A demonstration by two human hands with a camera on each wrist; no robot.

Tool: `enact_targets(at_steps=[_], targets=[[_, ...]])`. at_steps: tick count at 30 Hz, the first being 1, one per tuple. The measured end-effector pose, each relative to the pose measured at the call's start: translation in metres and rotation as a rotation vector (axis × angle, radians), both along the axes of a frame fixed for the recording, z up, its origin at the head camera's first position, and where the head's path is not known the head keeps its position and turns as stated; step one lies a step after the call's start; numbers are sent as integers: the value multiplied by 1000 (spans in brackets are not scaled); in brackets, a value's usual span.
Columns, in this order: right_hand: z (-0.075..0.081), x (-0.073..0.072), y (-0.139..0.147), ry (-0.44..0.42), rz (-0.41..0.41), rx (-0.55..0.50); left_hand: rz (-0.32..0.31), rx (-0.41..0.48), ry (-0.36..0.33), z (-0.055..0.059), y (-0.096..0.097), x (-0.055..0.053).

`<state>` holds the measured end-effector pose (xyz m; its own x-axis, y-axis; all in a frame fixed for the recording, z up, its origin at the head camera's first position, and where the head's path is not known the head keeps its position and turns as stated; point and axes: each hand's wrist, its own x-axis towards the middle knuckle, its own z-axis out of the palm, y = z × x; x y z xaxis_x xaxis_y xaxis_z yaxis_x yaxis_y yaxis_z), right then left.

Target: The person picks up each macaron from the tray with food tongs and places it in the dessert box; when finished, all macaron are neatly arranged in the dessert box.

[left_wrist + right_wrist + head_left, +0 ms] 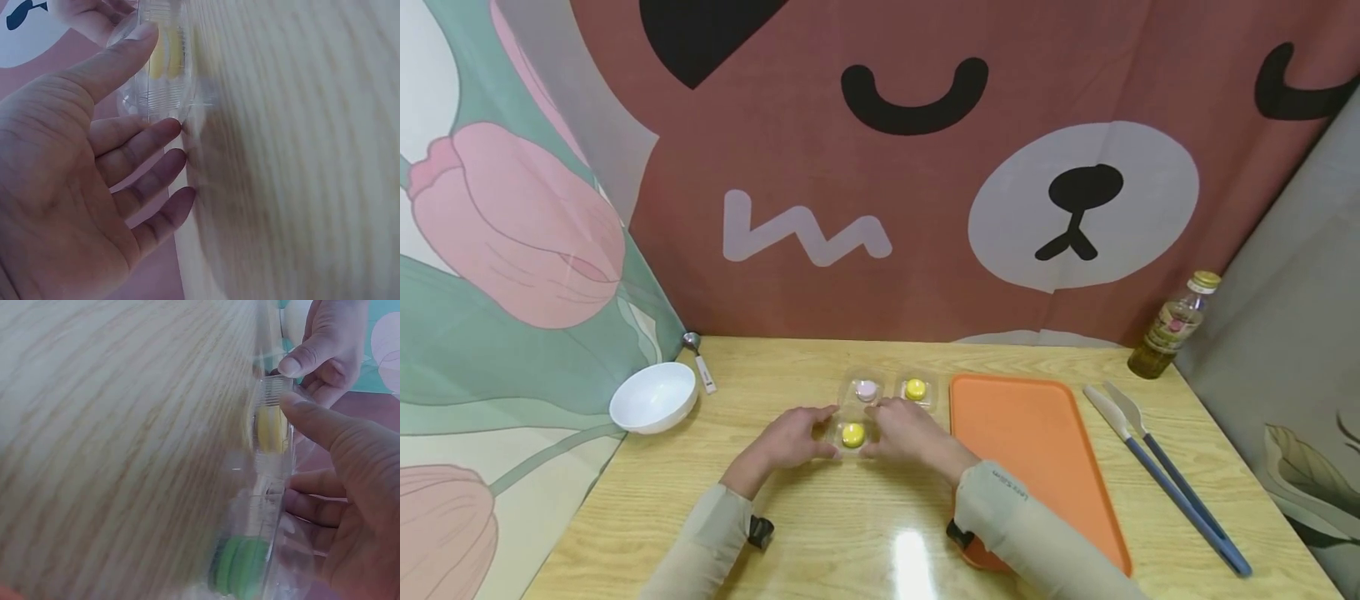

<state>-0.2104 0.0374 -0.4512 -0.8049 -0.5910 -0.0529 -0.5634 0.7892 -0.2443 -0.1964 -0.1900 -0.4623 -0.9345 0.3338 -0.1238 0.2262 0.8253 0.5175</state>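
A clear plastic box with a yellow macaron (853, 435) inside sits on the table between the two hands. From its left end my left hand (790, 437) holds the box, thumb on the near side, the other fingers spread loosely along the table. My right hand (917, 432) grips the opposite end, with its thumb (319, 422) at the box's near edge and fingers curled behind. Just beyond are a lilac macaron (866, 390) and another yellow macaron (915, 389) in clear boxes. A green macaron (240, 565) in a clear box shows beside my right hand in the right wrist view.
An orange tray (1015, 442) lies to the right, partly under the right forearm. Past it are two blue-handled knives (1180, 492) and a glass bottle (1172, 329). At the left stand a white bowl (655, 398) and a small spoon (702, 364). Printed cloth (820, 300) hangs behind the table.
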Motion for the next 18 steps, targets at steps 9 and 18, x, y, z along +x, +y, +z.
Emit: enact_targets(at_steps=[9,18], targets=[[2,-1,3,8,-9,46,-31,-43,-16,5,6,-4],[8,2,17,133,12,17,-23,-83,-16,9,4,-3]])
